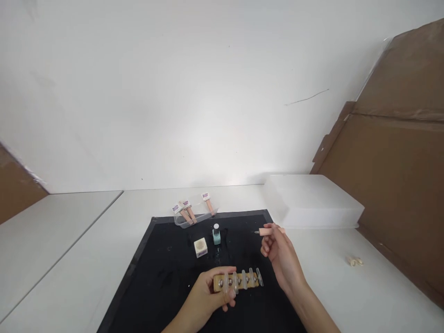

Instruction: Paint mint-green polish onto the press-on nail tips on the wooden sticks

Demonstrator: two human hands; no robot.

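My left hand [211, 289] is closed round the left end of a wooden nail-tip stand [255, 280]. Several clear false nails [244, 279] stand across it on round metal mounts. To the upper right, my right hand [279, 247] pinches the peach handle of a nail polish brush [266, 231], its bristles pointing left. A white square polish bottle [200, 247] with its top facing up sits beyond my left hand. Beside it stands a small teal bottle [216, 235] with a white-topped cap.
A clear plastic tray [183, 225] at the back holds several polish bottles with peach caps. A white translucent box [314, 203] stands back right, with small cream-coloured pieces [354, 261] nearer. The black mat [163, 259] lies on a white table; cardboard [398, 185] rises at right.
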